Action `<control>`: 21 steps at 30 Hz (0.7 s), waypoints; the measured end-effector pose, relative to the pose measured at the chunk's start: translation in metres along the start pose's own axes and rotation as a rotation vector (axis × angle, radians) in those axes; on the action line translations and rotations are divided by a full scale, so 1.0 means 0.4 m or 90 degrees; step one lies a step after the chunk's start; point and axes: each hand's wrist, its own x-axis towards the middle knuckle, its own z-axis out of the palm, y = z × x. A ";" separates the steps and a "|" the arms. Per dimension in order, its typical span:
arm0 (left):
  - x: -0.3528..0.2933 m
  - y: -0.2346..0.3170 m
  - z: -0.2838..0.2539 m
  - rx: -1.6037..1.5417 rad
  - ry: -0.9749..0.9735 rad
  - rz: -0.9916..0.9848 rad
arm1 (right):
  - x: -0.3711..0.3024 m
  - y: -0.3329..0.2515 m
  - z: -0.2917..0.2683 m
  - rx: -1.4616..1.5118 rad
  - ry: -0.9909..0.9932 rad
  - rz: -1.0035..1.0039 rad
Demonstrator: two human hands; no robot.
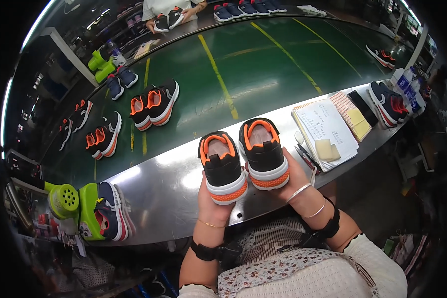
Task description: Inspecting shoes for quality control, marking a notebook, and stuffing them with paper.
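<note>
I hold a pair of black sneakers with orange linings, white midsoles and orange textured soles, heels toward me and side by side. Around the left sneaker [222, 171] is my left hand [211, 206], closed on it from beneath, its fingers mostly hidden by the shoe. My right hand [294, 180] grips the right sneaker [264, 158] by its side and underside; that shoe hides most of the fingers too. Both shoes are over the near metal edge of the bench [169, 198], toes pointing away.
Several black-and-orange sneakers [156, 105] ride on the green belt [179, 64]. Nearby on the right lie an open notebook [328, 130], pens [307, 158] and a dark sneaker [386, 105]. A green device [88, 213] with a navy shoe [112, 214] stands left. Across the belt, a person [169, 10] handles shoes.
</note>
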 end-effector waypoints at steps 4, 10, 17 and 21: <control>-0.006 0.003 0.004 -0.040 -0.018 0.009 | -0.001 0.012 0.001 -0.014 -0.030 0.004; -0.007 0.012 -0.010 -0.050 -0.049 -0.007 | -0.001 0.029 0.015 -0.046 0.000 -0.013; -0.025 0.030 0.004 -0.039 -0.051 -0.013 | 0.017 0.049 0.006 -0.033 -0.018 -0.007; -0.032 0.028 0.022 -0.001 0.039 -0.013 | 0.017 0.047 0.005 -0.018 -0.037 0.001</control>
